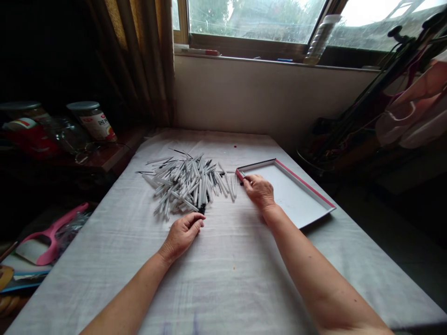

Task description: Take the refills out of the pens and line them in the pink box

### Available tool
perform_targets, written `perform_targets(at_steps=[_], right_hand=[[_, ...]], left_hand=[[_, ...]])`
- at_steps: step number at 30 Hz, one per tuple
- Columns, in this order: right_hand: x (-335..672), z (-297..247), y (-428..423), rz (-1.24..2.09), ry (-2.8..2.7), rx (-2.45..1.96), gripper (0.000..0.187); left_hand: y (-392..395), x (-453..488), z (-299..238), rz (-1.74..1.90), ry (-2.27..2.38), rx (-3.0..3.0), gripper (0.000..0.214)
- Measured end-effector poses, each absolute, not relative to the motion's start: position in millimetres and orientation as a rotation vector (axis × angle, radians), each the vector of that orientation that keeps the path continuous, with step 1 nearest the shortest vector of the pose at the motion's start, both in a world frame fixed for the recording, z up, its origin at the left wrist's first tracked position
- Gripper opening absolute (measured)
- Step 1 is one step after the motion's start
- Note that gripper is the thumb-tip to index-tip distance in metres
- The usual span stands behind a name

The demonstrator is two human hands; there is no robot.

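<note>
My left hand (185, 232) is closed, thumb against fingers, on some small black pieces (202, 209) at the near edge of a pile. That pile of slim whitish tubes (185, 181), with thin black sticks among them, lies loosely heaped on the cloth. To its right, my right hand (259, 190) closes around the left side of a shallow white box lid (296, 195) with red and black edges. Its fingers hide most of that side. A few tubes (231, 186) lie side by side between the pile and the lid.
A pale cloth (223, 279) covers the table. On the left are a lidded can (92, 120), a glass jar (70, 135) and pink-handled scissors (52, 235). Beyond the table stands a wall under a window; dark poles (363, 97) and hanging cloth are at right.
</note>
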State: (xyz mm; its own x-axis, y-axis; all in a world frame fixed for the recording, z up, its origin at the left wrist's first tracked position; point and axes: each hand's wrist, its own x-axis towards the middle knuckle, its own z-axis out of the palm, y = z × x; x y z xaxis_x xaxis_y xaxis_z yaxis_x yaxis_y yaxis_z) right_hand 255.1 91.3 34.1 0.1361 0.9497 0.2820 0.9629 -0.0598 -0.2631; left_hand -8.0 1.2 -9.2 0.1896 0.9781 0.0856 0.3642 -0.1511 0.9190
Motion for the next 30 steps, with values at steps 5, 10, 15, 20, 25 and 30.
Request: perform_targets(at_steps=[5,10,15,20,25,30], right_hand=[[224.4,25.9,74.3,0.038,-2.055,-2.101,0.034],[216.4,17.7,74.6,0.041,-1.995,-2.206,0.025],[222.1,18.9,71.7,0.192,-1.827,-2.207,0.026],[225.5,15.9,52.1,0.189,-1.52,-1.898,0.029],[210.2,11.8,26.0,0.405,-1.489,-1.501,0.025],[188.1,16.1,19.6,0.682,-1.513,-1.241,0.019]], left_hand=[[1.0,-8.3,-10.8,0.961,1.285,1.697,0.026],[0.0,-7.6,-9.5,0.964,1.294,1.69,0.026],[-0.4,-7.2,-8.4,0.97,1.299,1.713,0.026],[-2.3,-7.7,-10.4,0.989,1.334,1.861,0.024],[-7.1,-7.8,-10.8,1.296,1.437,2.276,0.029],[-9.4,-11.6,-9.6,1.302,1.515,2.585,0.035]])
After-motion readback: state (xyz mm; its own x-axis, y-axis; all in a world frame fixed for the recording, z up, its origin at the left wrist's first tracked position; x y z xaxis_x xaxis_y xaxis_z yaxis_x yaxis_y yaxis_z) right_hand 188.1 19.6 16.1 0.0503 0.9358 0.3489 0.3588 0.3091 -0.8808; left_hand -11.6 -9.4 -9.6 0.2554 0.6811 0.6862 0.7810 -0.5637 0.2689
